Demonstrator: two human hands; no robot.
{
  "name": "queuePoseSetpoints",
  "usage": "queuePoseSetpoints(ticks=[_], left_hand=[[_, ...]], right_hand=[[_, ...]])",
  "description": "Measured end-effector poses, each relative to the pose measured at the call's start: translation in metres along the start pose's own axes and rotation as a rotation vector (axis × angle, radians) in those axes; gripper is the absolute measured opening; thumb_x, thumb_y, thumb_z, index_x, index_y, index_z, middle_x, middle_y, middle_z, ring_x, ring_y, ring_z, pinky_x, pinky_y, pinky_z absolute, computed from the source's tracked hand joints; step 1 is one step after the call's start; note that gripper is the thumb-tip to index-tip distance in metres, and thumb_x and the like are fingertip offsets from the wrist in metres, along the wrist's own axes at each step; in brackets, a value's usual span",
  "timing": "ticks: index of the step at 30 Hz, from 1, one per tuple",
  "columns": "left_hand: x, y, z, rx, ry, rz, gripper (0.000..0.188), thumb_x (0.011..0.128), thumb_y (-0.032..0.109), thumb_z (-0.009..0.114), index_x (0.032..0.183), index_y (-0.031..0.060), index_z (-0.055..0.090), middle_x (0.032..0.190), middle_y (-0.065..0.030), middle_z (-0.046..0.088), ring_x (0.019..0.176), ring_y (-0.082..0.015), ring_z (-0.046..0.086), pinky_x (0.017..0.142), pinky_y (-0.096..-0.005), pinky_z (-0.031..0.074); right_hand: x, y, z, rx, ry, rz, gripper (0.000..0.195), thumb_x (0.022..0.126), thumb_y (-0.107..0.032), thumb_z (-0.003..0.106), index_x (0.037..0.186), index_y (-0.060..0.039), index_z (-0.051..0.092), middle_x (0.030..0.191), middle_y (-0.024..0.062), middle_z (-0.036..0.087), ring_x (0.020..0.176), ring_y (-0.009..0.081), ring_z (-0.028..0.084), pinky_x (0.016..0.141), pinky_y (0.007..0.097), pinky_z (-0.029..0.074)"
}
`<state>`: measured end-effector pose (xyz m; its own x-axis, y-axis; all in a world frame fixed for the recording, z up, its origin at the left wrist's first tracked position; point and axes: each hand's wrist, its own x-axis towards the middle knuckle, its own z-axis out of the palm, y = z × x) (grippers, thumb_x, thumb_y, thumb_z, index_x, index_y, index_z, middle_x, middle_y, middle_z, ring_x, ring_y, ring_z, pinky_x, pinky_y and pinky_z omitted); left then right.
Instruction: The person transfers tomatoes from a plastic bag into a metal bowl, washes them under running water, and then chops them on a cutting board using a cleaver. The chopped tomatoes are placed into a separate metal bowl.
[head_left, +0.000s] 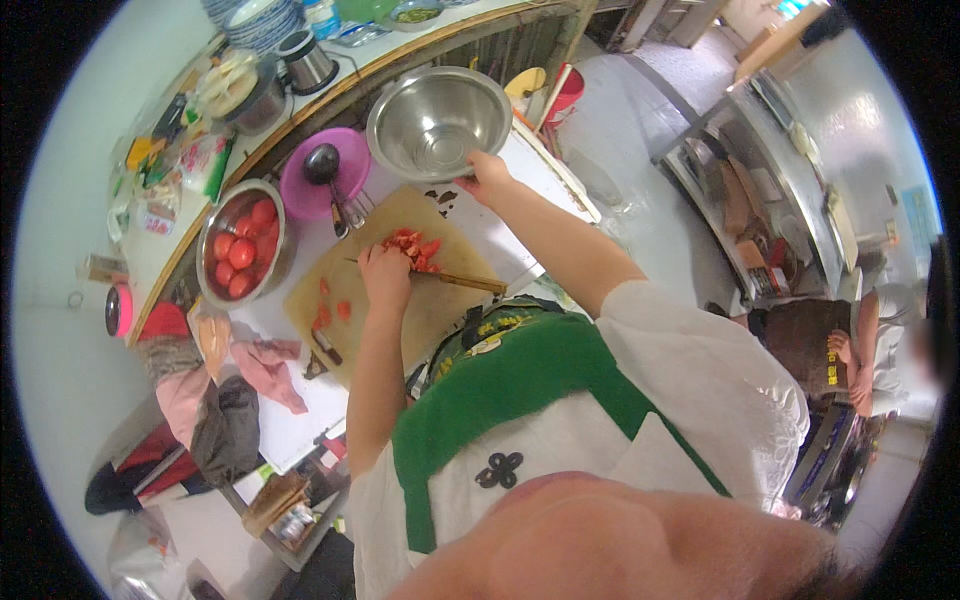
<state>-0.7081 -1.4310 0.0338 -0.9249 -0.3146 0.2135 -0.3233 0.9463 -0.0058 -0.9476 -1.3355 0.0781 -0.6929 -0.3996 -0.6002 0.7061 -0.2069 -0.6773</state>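
Note:
My right hand (486, 178) grips the near rim of a stainless steel mixing bowl (442, 112), which has nothing in it and sits beyond the cutting board. On the yellowed cutting board (442, 322), my left hand (386, 274) rests against a heap of chopped tomato (412, 247). A knife lies beside that heap; its wooden handle (472, 282) points right, while my left hand and the tomato cover much of the blade. The left fingers' grip is hidden. A few loose tomato pieces (324, 304) lie left of the hand.
At the left stands a steel bowl (281, 277) of whole tomatoes (241, 253). A purple basin (292, 187) holds a ladle (321, 165). Pink cloth (270, 364) lies at the table's left. A raised shelf (247, 157) borders the back. Another person (847, 345) stands at right.

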Motion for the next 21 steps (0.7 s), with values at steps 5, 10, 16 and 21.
queuePoseSetpoints(ticks=[5, 10, 16, 21], left_hand=[[0.006, 0.008, -0.005, -0.053, -0.005, 0.027, 0.016, 0.079, 0.011, 0.056, 0.074, 0.0111, 0.071, 0.080, -0.0055, 0.065, 0.093, -0.0245, 0.058, 0.092, -0.0439, 0.038], [0.010, 0.004, -0.007, -0.046, -0.095, 0.118, 0.018, 0.085, 0.013, 0.055, 0.084, 0.0144, 0.073, 0.088, -0.0045, 0.067, 0.095, -0.0256, 0.059, 0.089, -0.0461, 0.038], [0.016, -0.001, 0.002, -0.015, -0.070, 0.148, 0.019, 0.086, 0.013, 0.055, 0.088, 0.0167, 0.074, 0.086, -0.0042, 0.068, 0.091, -0.0244, 0.060, 0.086, -0.0454, 0.040], [0.027, -0.005, 0.014, 0.109, -0.149, 0.235, 0.017, 0.085, 0.025, 0.060, 0.092, 0.0214, 0.075, 0.083, -0.0054, 0.069, 0.085, -0.0253, 0.063, 0.077, -0.0446, 0.045]], right_hand=[[-0.028, -0.015, -0.068, 0.055, -0.069, -0.316, 0.034, 0.087, -0.011, 0.051, 0.119, 0.0011, 0.048, 0.107, 0.0158, 0.059, 0.088, 0.0287, 0.062, 0.077, 0.0404, 0.056], [-0.088, -0.039, -0.090, 0.299, -0.012, -0.433, 0.034, 0.090, -0.010, 0.053, 0.118, 0.0070, 0.047, 0.113, 0.0176, 0.058, 0.095, 0.0293, 0.061, 0.075, 0.0408, 0.055], [-0.133, -0.024, -0.179, 0.454, 0.250, -0.421, 0.016, 0.089, -0.007, 0.056, 0.102, 0.0015, 0.053, 0.094, 0.0117, 0.057, 0.068, 0.0167, 0.054, 0.054, 0.0306, 0.045], [-0.183, -0.003, -0.258, 0.746, 0.344, -0.233, 0.017, 0.092, -0.011, 0.055, 0.102, 0.0020, 0.051, 0.089, 0.0120, 0.054, 0.067, 0.0183, 0.057, 0.047, 0.0238, 0.048]])
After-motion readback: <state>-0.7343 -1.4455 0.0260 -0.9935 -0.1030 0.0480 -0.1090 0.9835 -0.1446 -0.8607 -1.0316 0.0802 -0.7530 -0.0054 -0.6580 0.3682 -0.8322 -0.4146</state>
